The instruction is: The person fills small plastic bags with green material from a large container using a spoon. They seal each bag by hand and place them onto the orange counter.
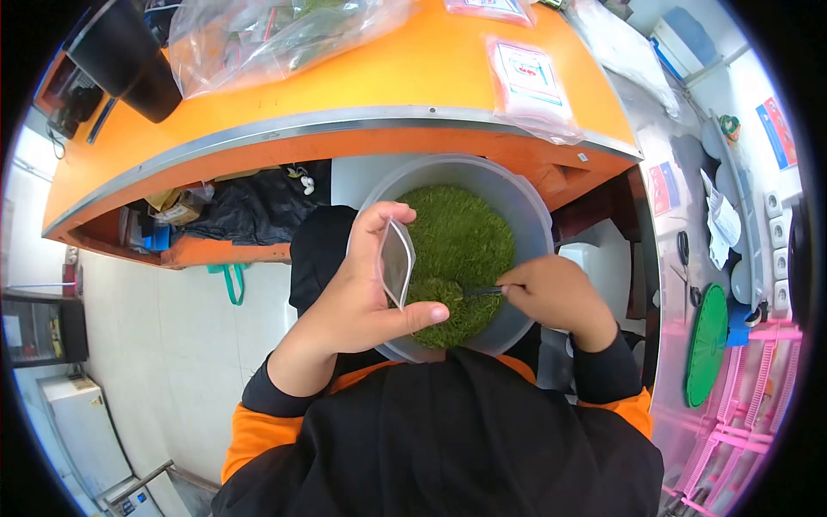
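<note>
My left hand [366, 276] grips a small clear plastic bag [396, 263] between thumb and fingers, its mouth spread apart and facing up. In my right hand [556, 293] is the dark handle of a spoon [482, 291], whose head is down in the green shredded leaves [465, 224]. These leaves fill much of a large translucent tub [532, 207], which stands in front of my body below the desk edge. The bag is held over the left part of the tub, close to the spoon's loaded end.
An orange desk [388, 77] with a metal edge curves ahead. On it lie a large clear bag [284, 43] with green packets, a pack of plastic bags [530, 82] and a black cup [125, 60]. At right are scissors [686, 258], a green lid [706, 345] and pink racks [741, 405].
</note>
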`<control>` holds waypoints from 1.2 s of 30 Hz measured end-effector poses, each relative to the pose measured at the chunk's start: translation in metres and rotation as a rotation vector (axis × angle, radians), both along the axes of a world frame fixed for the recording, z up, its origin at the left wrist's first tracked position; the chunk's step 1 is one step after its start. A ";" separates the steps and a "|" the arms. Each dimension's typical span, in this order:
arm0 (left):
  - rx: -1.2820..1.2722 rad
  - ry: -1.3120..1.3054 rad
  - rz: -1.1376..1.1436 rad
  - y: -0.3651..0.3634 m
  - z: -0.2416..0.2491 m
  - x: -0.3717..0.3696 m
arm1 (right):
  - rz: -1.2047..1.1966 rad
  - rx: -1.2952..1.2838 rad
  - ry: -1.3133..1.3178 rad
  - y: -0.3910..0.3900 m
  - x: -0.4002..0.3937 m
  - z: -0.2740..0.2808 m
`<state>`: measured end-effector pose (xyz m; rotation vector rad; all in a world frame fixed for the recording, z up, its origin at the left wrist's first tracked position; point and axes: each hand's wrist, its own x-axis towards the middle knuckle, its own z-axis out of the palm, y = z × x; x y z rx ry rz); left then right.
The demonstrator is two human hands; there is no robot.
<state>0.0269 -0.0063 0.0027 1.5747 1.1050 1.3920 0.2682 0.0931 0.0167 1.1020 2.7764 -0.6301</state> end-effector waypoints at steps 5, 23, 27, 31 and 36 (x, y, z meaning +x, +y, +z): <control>-0.043 0.117 0.034 0.013 -0.008 0.005 | -0.098 0.046 0.110 -0.001 0.011 0.023; -0.376 0.121 0.051 0.029 -0.019 0.023 | -0.119 0.518 0.468 -0.008 -0.001 0.046; -0.346 0.179 0.114 0.026 -0.025 0.022 | -0.235 0.503 0.560 -0.003 0.006 0.034; -0.183 0.336 0.259 0.025 -0.018 0.033 | -0.131 0.498 0.642 -0.006 -0.013 0.035; 0.056 0.425 0.363 0.025 -0.030 0.043 | 0.052 0.354 0.699 -0.029 -0.041 0.013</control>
